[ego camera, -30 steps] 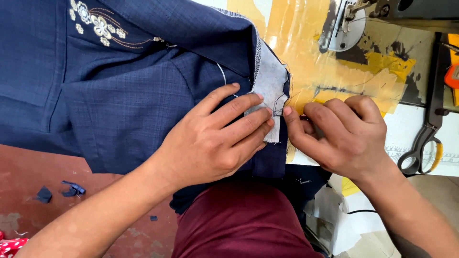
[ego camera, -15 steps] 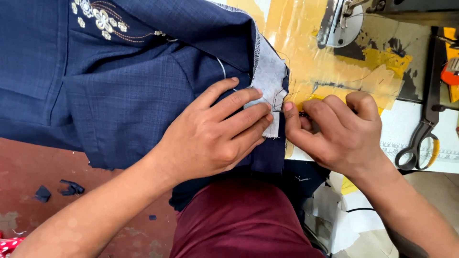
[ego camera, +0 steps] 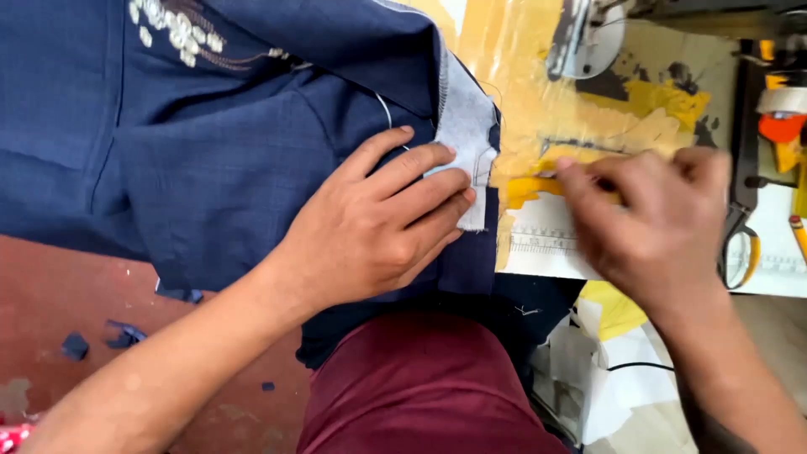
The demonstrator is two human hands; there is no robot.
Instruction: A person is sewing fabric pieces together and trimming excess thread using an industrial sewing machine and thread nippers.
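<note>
Since half a second ago the right hand [ego camera: 651, 223] has drawn away from the cloth edge toward 3 o'clock and now shows blurred over the yellowed desk [ego camera: 538, 92]; the left hand [ego camera: 382, 223] has kept its place. I read the left hand as flat and spread, fingers pressing the pale grey lining piece [ego camera: 465, 139] down onto the navy garment [ego camera: 210, 168] at its folded edge. It clamps by pressure, not by a pinch. The right hand is loosely curled, and the blur keeps me from telling whether it holds anything; it appears empty and just clear of the fabric.

Step in hand, by my judgement: flattening and lining up the interfacing at the garment's edge, with one hand leaving to fetch or adjust something on the desk. The next move calls for the left hand to hold the layers unshifted while the right returns to the edge.

Surroundings: scissors [ego camera: 740, 244] with yellow-lined handles lie at 3 o'clock of the right hand, beside a pale ruler [ego camera: 546, 244] under it. The sewing machine's metal part [ego camera: 588, 38] sits at 12 o'clock. White embroidery [ego camera: 176, 29] marks the garment at 10 o'clock. Blue fabric scraps [ego camera: 122, 334] lie on the reddish floor at 8 o'clock. A maroon-clad lap [ego camera: 420, 387] sits at 6 o'clock. Nothing blocks the edge itself.
</note>
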